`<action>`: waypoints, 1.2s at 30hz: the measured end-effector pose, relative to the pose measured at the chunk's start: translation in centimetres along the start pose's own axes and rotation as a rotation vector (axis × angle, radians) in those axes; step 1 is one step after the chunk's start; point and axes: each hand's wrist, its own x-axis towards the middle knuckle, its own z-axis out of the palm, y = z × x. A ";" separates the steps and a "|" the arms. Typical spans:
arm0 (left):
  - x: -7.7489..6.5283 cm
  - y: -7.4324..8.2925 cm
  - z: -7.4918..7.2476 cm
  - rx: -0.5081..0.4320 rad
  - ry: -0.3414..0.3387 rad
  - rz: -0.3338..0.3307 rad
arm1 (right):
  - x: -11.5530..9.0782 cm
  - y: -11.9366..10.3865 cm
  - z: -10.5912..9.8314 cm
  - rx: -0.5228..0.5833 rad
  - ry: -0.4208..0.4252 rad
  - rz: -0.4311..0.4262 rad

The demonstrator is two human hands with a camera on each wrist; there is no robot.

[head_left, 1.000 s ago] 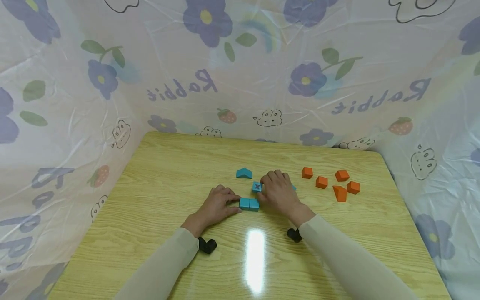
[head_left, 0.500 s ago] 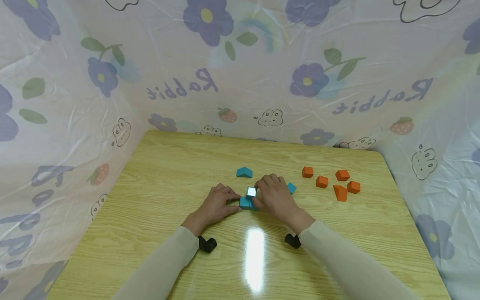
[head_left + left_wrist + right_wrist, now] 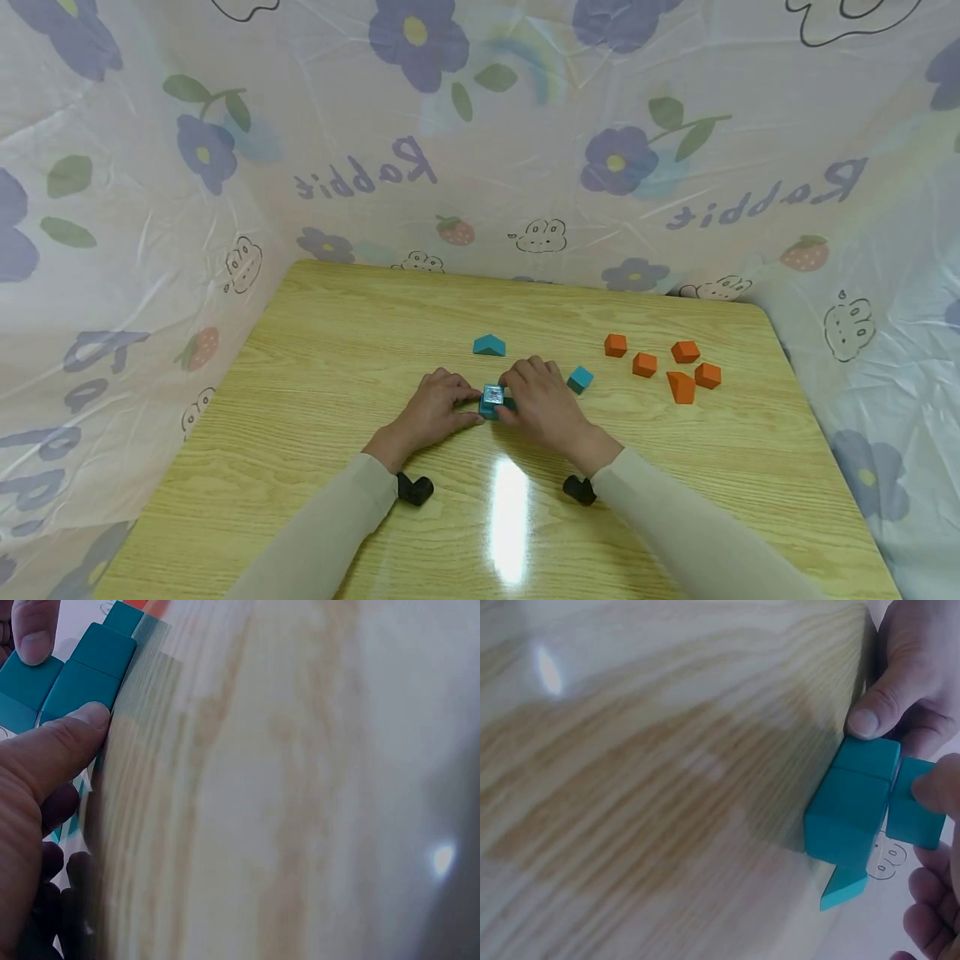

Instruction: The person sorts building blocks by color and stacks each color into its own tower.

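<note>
Two blue blocks [image 3: 847, 814] lie side by side on the table. My left hand [image 3: 435, 408] holds the left one between thumb and index finger, its thumb [image 3: 88, 720] pressed to the near face. A third blue block [image 3: 492, 394] is in my right hand [image 3: 546, 404], pinched close over the left block of the pair. In the right wrist view a narrow gap shows between the held block [image 3: 915, 810] and those below. My right hand partly covers the right block of the pair in the head view.
A blue triangular block [image 3: 489, 345] lies behind the hands. A loose blue cube [image 3: 580, 380] is just right of my right hand. Further right are several orange cubes [image 3: 644, 364] and an orange wedge [image 3: 682, 387]. A patterned cloth [image 3: 480, 192] surrounds the wooden table [image 3: 337, 333].
My right hand has brought its block left and toward me, from behind the pair to over the left block. The loose blue cube has come into full view. My left hand stays put.
</note>
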 end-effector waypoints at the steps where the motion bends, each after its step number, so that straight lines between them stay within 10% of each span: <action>1: 0.0 0.0 0.0 0.001 0.002 0.002 | 0.0 0.0 0.0 -0.006 0.000 -0.003; 36: -0.2 -0.2 0.1 -0.015 -0.002 -0.002 | -0.1 -0.8 -0.2 0.006 -0.023 0.010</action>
